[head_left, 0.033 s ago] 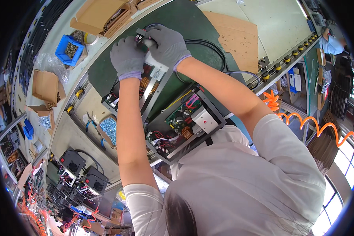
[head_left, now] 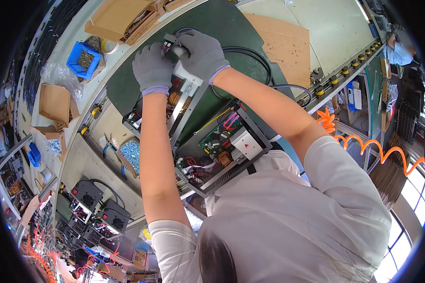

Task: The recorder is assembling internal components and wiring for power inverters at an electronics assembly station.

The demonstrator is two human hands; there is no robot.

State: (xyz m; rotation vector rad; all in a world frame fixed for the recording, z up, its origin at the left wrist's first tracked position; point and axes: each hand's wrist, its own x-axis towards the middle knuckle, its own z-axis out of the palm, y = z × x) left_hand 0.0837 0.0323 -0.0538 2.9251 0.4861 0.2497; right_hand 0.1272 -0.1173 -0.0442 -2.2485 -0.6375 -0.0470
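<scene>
Both grey-gloved hands, left hand point(head_left: 152, 68) and right hand point(head_left: 200, 54), are pinching a small black connector part point(head_left: 169, 45) at the far end of the open metal electronics chassis point(head_left: 208, 141), where it is risking slipping or snagging the loose black cable point(head_left: 250, 56).

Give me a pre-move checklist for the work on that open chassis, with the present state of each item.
1. Both hands gloved: ok. The left hand and the right hand wear grey gloves.
2. Both hands on the part: ok. They meet at the small connector block at the far end of the open metal chassis.
3. Connector seated: cannot tell, the fingers cover it.
4. Chassis resting flat on the green mat: ok.
5. Black cable away from the hands: not ok, it loops right beside the right wrist.
6. Power off: cannot tell.
</scene>
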